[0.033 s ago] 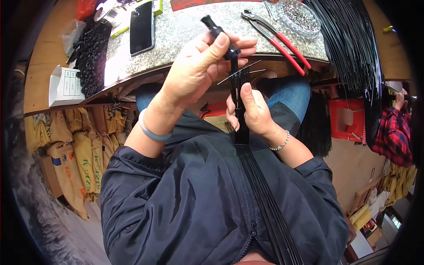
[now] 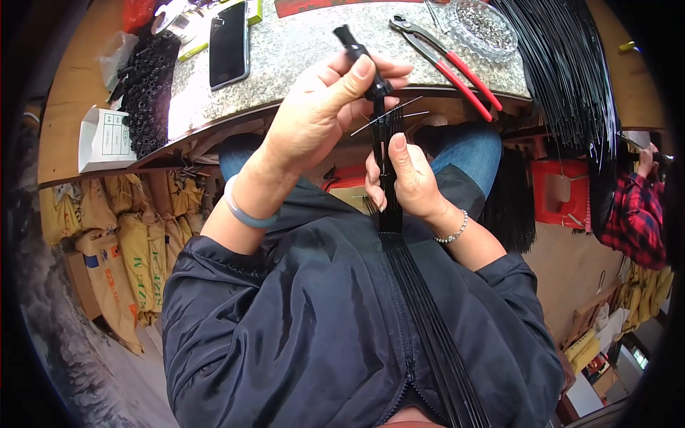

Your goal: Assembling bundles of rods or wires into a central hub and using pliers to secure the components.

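My left hand (image 2: 310, 107) pinches a black tubular plastic piece (image 2: 354, 48) between thumb and fingers, its narrow end pointing up and to the left. Below that piece runs a bundle of thin black rods (image 2: 435, 335), resembling umbrella ribs, which extends down across my jacket. My right hand (image 2: 410, 175) is closed around the bundle's upper part, thumb pointing up. Thin metal wires (image 2: 410, 114) stick out sideways where the bundle meets the black piece. My left fingers partly hide the joint.
On the stone-topped table lie red-handled pliers (image 2: 457, 71), a phone (image 2: 230, 46) and a glass bowl (image 2: 485, 32) of small metal parts. Black rods (image 2: 564, 71) are heaped at right. Small black parts (image 2: 148, 93) and a white box (image 2: 107, 139) sit at left. A co-worker's plaid sleeve (image 2: 631, 214) shows far right.
The black tubular piece and my left fingertips have shifted slightly right, and the piece has tilted a little. My right hand holds nearly the same place.
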